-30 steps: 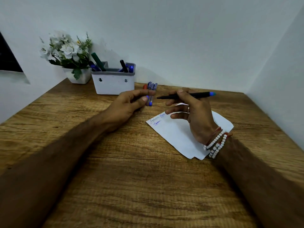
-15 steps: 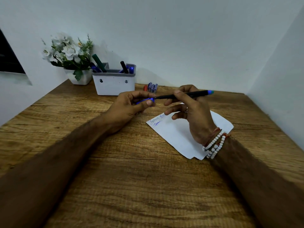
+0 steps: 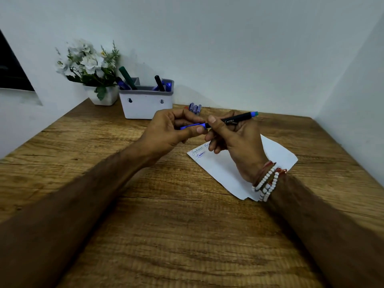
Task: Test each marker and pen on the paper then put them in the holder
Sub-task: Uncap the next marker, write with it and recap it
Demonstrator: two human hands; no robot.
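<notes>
Closer together now, the left hand (image 3: 166, 132) pinches the blue cap (image 3: 191, 127) against the black pen (image 3: 239, 118) (over the paper (image 3: 276, 152)), which the right hand (image 3: 239, 146) grips.

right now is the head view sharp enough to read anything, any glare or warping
Head view: dim, even light, no glare; black pen with blue cap sharp, its white lettering partly legible; handwriting on the white paper sheet too small; wide lens stretches the wooden table toward the bottom.

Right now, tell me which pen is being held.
The black pen, its blue cap in the left hand and its barrel in the right hand. The others stand in the holder or lie on the table.
</notes>
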